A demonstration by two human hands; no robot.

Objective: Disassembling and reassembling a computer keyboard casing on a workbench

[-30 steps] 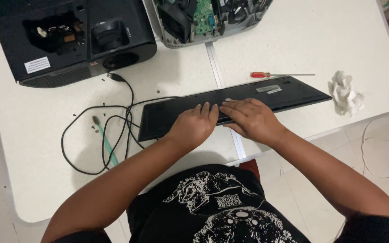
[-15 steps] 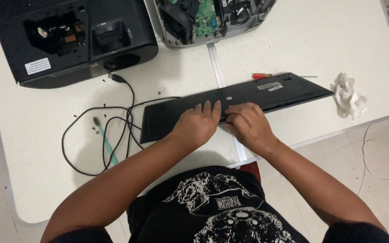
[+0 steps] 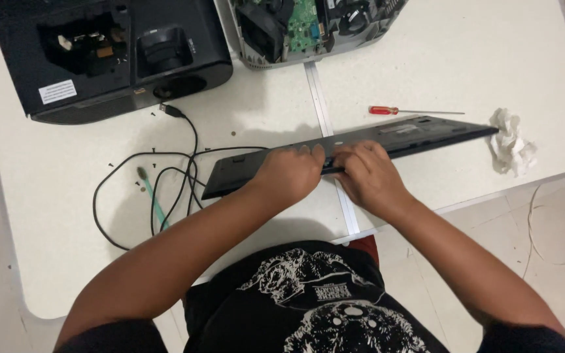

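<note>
A long black keyboard (image 3: 420,135) lies underside up across the white table (image 3: 47,196), with its near edge tilted up. My left hand (image 3: 290,172) grips the near edge just left of the middle. My right hand (image 3: 365,175) grips the same edge right beside it, fingers curled over the rim. The keyboard's black cable (image 3: 125,189) loops on the table to the left.
A black projector (image 3: 99,52) stands at the back left and an opened grey device (image 3: 308,26) with a green circuit board behind the keyboard. A red-handled screwdriver (image 3: 400,111), a crumpled white tissue (image 3: 510,142), a green toothbrush (image 3: 152,196) and small loose screws lie around.
The keyboard's near edge has been lifted, so it now appears narrower and tilted. Both hands have closed in on that edge near the middle.
</note>
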